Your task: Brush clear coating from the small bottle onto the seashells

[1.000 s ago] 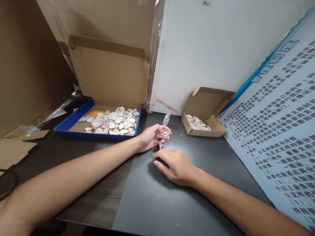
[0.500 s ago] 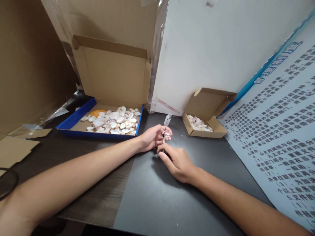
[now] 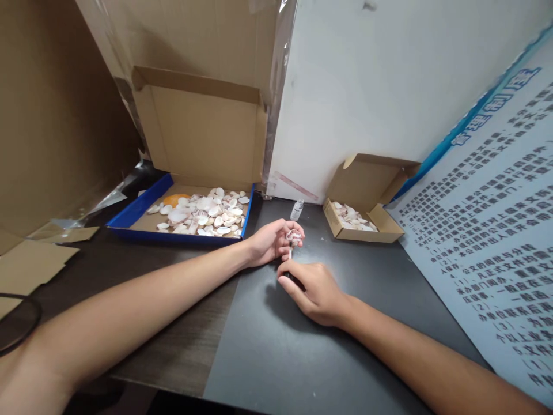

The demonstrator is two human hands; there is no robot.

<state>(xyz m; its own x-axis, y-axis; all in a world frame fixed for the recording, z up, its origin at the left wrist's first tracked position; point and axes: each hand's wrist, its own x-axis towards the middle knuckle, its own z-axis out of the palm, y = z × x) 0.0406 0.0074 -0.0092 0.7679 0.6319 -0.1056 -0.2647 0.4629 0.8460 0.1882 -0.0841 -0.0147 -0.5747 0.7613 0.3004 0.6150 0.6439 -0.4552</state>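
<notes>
A red-and-white shell [image 3: 294, 236] is held in the left hand [image 3: 268, 244]; a thin pale stick [image 3: 291, 253] is pointed toward it from the right hand [image 3: 317, 293].

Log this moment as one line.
left hand: holds ribbed shell; right hand: grips slim tool, tip near shell; clear bottle: beyond hands; blue-sided box, smaller cardboard box: open, shells inside

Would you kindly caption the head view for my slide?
Left hand holds a ribbed reddish white shell; right hand, a slim pale-stemmed tool.

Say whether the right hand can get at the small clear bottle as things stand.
Probably not directly: the right hand grips a slender tool, and the left hand, holding a seashell, is in front of the bottle.
</notes>
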